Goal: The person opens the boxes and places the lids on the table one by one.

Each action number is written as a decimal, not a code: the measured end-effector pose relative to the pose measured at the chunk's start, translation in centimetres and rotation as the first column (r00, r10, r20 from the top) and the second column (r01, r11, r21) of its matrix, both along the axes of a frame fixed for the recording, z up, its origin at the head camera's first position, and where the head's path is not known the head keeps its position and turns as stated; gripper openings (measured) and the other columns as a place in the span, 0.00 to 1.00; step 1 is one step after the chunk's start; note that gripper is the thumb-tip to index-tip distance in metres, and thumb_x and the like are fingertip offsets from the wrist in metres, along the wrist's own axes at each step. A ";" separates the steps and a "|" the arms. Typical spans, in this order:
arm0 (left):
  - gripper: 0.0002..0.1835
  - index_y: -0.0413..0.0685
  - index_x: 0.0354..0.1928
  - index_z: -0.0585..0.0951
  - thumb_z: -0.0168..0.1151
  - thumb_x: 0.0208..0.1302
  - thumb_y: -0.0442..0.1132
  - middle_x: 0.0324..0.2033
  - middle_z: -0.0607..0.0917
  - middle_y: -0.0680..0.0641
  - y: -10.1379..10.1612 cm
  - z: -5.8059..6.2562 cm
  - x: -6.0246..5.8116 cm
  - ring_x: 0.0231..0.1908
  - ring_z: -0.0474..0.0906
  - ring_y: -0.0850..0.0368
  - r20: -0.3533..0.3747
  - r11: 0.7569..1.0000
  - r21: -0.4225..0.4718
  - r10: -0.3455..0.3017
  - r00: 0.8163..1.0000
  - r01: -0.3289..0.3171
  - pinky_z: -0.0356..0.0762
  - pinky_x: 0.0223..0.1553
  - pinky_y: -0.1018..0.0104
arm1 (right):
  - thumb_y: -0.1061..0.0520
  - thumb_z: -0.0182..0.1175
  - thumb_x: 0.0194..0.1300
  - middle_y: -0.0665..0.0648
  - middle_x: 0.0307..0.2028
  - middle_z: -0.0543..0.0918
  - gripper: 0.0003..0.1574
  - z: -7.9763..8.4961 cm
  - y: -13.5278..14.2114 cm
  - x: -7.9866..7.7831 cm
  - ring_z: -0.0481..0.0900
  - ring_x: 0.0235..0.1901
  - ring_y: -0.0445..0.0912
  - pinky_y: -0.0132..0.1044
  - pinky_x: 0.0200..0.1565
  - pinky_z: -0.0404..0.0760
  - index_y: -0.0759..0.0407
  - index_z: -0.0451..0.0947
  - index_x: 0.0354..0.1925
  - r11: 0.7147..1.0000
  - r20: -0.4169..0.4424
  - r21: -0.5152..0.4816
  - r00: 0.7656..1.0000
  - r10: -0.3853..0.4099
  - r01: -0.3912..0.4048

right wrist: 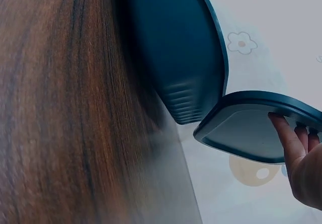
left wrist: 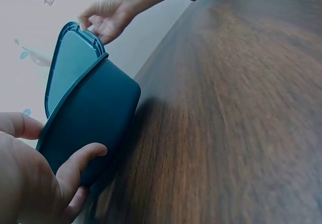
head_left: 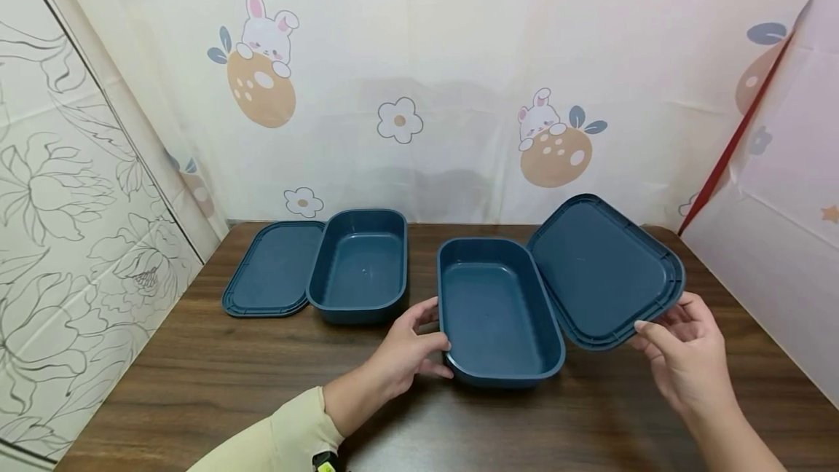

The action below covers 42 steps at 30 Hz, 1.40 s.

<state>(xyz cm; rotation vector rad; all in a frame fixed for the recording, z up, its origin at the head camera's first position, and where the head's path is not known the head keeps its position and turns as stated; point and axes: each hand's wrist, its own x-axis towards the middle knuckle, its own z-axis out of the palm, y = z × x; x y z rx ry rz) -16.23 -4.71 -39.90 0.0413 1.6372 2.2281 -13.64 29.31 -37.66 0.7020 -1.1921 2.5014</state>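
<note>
A dark blue rectangular container (head_left: 491, 312) sits uncovered on the table, its inside bare. My left hand (head_left: 409, 352) rests against its left side near the front corner; in the left wrist view, spread fingers touch its rim and outer wall. To its right, my right hand (head_left: 688, 355) pinches the near corner of a matching lid (head_left: 603, 268). That lid is tilted and raised at the hand's end, its left edge close beside the container's right rim. The right wrist view shows the fingers under the lid (right wrist: 246, 128).
A second blue container (head_left: 360, 268) stands open at the back left. Its flat lid (head_left: 275, 268) lies beside it, one edge meeting the container. The wooden table (head_left: 216, 392) ends at a printed curtain (head_left: 452, 144) behind.
</note>
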 end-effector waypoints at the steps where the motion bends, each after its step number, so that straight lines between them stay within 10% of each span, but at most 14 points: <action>1: 0.42 0.42 0.70 0.64 0.57 0.48 0.20 0.63 0.64 0.34 0.1 0.0 -0.1 0.41 0.79 0.45 0.000 1.000 -0.001 0.001 1.000 -0.001 0.84 0.29 0.51 | 0.90 0.34 0.57 0.66 0.45 0.79 0.33 0.0 0.0 0.0 0.82 0.40 0.52 0.43 0.35 0.85 0.74 0.67 0.54 1.000 0.005 -0.010 1.000 -0.004 0.004; 42: 0.42 0.47 0.71 0.65 0.56 0.49 0.20 0.62 0.66 0.37 2.4 -0.2 -4.2 0.40 0.81 0.46 0.011 0.996 -0.044 0.079 0.997 -0.078 0.84 0.27 0.52 | 0.88 0.43 0.58 0.62 0.44 0.76 0.31 -1.4 1.3 -3.2 0.83 0.35 0.52 0.49 0.31 0.85 0.66 0.67 0.54 0.960 0.282 -0.196 0.949 -0.140 0.200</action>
